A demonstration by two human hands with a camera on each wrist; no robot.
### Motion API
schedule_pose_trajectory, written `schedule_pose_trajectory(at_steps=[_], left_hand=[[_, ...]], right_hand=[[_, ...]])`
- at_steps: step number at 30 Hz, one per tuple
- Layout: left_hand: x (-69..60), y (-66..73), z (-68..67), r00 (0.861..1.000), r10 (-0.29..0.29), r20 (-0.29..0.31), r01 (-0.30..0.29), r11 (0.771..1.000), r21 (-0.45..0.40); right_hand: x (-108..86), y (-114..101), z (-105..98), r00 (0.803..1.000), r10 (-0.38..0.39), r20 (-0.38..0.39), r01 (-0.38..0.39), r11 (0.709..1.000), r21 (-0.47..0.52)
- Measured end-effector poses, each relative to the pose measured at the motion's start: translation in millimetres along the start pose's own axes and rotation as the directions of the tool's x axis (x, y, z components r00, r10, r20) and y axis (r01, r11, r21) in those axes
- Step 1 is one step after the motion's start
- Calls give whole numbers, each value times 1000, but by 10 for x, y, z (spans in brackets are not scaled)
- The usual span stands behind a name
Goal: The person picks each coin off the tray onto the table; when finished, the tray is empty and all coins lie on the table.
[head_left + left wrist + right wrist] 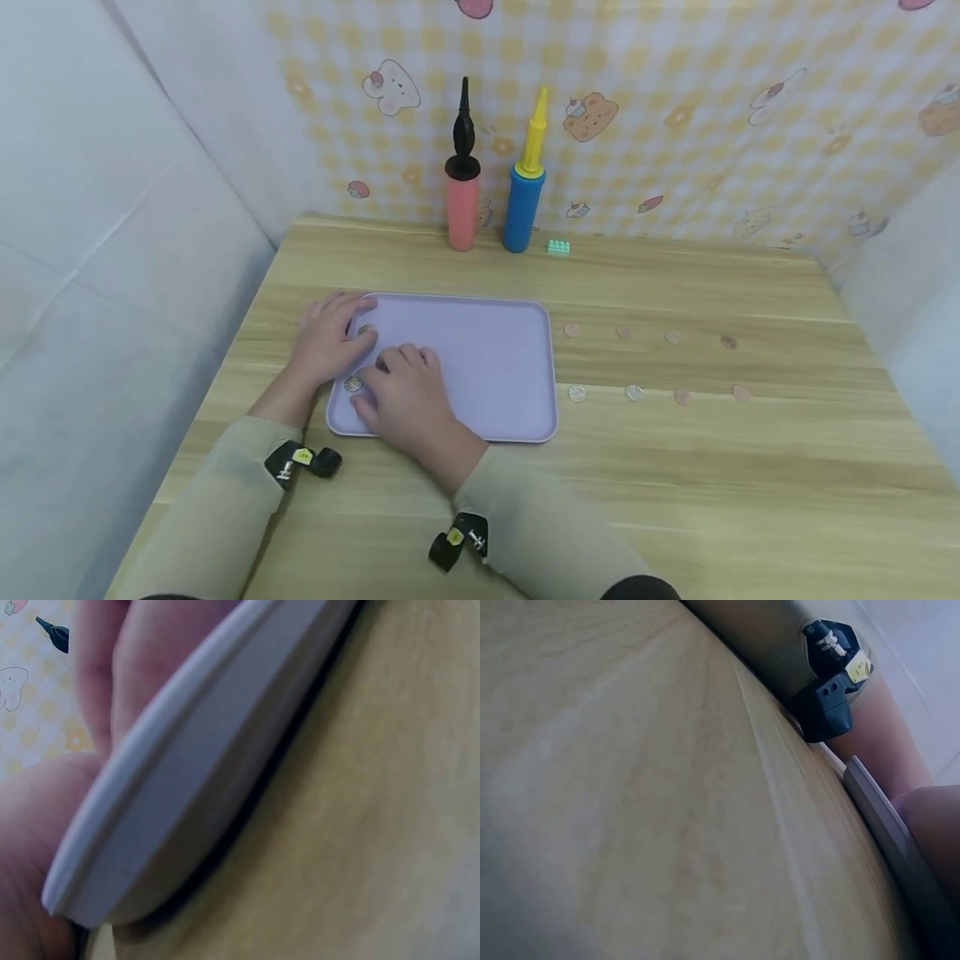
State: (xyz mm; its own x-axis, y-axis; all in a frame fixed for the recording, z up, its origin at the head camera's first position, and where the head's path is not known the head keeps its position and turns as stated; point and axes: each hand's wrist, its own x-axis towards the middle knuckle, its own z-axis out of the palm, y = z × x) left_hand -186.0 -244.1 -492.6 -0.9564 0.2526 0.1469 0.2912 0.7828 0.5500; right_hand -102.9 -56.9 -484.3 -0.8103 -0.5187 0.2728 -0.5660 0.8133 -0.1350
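A lavender tray lies on the wooden table, with two coins near its left side. My left hand rests over the tray's left edge, thumb and fingers apart on either side of the upper coin, which is partly hidden. Lower down, a silvery coin lies just beside the thumb and index finger of my right hand. That hand is over the tray with its fingers loosely bent; no coin shows between them. In the left wrist view, the tray's rim covers part of the left hand.
Right of the tray, copper and silver coins lie in two rows. Along the back stand a pink pump with a black nozzle and a blue pump with a yellow nozzle, beside a small mint toy brick. Behind them hangs a checked cloth.
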Motion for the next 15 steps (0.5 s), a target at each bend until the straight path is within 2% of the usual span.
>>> schedule_pose_trajectory(at_steps=[3, 7, 10, 15], left_hand=[[5, 0, 7, 1000, 10, -9, -10, 1000, -8], [1, 5, 4, 1000, 15, -20, -16, 1000, -10], [2, 8, 5, 1000, 8, -11, -8, 1000, -3], [-11, 12, -13, 1000, -4, 8, 4, 1000, 4]], right_hand=[[23, -6, 22, 999, 12, 50, -14, 999, 40], [40, -4, 38, 997, 13, 76, -20, 995, 95], [41, -4, 38, 995, 16, 99, -26, 995, 101], [35, -8, 30, 995, 12, 97, -23, 993, 115]])
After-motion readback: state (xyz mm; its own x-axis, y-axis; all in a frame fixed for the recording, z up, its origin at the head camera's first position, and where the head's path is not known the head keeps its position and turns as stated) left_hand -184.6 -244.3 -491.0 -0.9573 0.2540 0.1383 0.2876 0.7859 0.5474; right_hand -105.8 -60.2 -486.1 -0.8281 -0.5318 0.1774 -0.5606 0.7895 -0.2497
